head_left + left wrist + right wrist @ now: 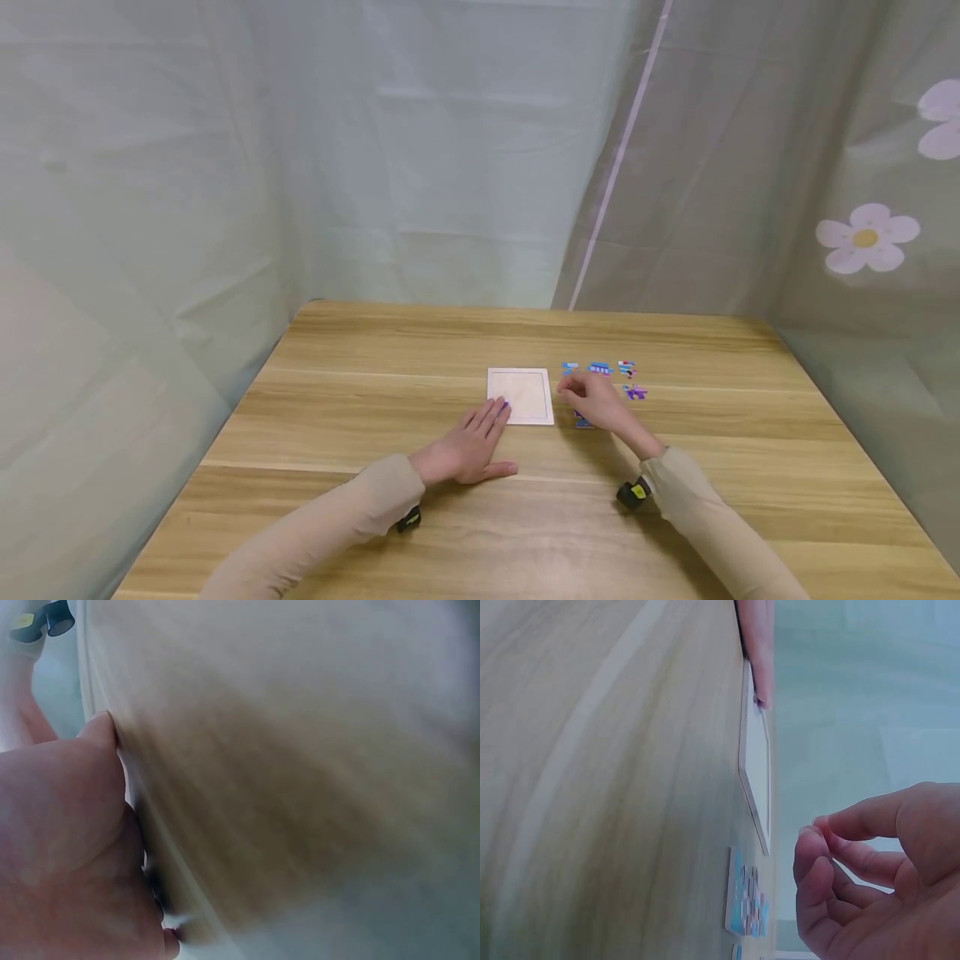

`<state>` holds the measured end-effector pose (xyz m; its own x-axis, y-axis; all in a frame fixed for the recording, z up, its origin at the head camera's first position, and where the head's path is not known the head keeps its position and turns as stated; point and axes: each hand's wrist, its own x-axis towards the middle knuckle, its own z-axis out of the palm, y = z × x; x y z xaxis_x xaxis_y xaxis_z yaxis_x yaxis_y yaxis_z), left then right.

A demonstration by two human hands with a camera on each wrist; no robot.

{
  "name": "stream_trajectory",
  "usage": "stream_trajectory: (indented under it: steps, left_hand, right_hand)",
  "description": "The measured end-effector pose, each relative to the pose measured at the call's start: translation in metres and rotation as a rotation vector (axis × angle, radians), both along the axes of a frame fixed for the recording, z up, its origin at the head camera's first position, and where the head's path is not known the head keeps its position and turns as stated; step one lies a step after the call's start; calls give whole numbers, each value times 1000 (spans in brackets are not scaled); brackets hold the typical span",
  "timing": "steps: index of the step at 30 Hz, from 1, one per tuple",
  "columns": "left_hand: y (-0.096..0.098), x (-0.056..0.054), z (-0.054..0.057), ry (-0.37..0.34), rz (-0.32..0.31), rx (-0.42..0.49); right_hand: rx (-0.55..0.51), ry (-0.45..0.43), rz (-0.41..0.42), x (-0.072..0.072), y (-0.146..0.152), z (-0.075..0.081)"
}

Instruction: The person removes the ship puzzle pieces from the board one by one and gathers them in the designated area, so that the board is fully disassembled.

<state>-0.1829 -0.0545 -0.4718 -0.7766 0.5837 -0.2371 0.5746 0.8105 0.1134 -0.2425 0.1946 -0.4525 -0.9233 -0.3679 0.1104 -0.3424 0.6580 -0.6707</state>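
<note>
A square white puzzle board (531,385) with a thin outline lies mid-table. My left hand (467,446) lies across its lower left corner, fingers straight, fingertips touching a small blue-purple puzzle piece (506,405) that they partly cover. Above the table, just right of the board, is my right hand (597,400). Its fingers are curled, and in the right wrist view the thumb and index fingertips (821,823) meet with no piece visible between them. Below and around this hand lie loose puzzle pieces, among them a blue one (599,368) and a purple one (635,392).
More pieces lie right of the board: a light blue one (571,366), a red-and-blue one (627,365) and a dark blue one (582,423) partly behind the right hand. Everything sits on a wooden table (360,400). Hanging curtains (450,167) surround its back and sides.
</note>
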Motion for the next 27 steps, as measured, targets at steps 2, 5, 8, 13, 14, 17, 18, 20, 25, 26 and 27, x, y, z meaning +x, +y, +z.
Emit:
stream_trajectory:
  steps: [2,5,8,13,14,17,18,20,25,26,27]
  left_hand:
    - [0,0,0,1,-1,8]
    - [0,-2,-5,10,-3,0]
    - [-1,-4,-12,24,-1,-6]
    - [-2,-7,-19,37,5,0]
    - [-2,-7,-19,39,3,-4]
    - [-2,-6,-16,44,-3,-10]
    - [-1,-6,-14,42,-6,-13]
    - [0,-4,-8,37,-10,0]
    - [1,1,5,25,-20,10]
    - [1,2,6,21,-22,9]
    - [1,2,7,15,-22,5]
  right_hand:
    - [-9,0,10,1,-2,1]
    - [-14,-7,26,1,-6,1]
    - [-13,-10,41,2,-9,2]
    - [-26,-39,51,2,-16,-1]
    - [-21,-37,54,2,-18,-2]
    - [-22,-42,59,2,-22,-2]
    - [-22,-43,61,2,-24,-1]
    - [-19,-34,70,3,-26,0]
    - [-1,-38,94,3,-28,-1]
    - [5,-47,99,2,-29,-2]
    - [15,-55,101,2,-29,-3]
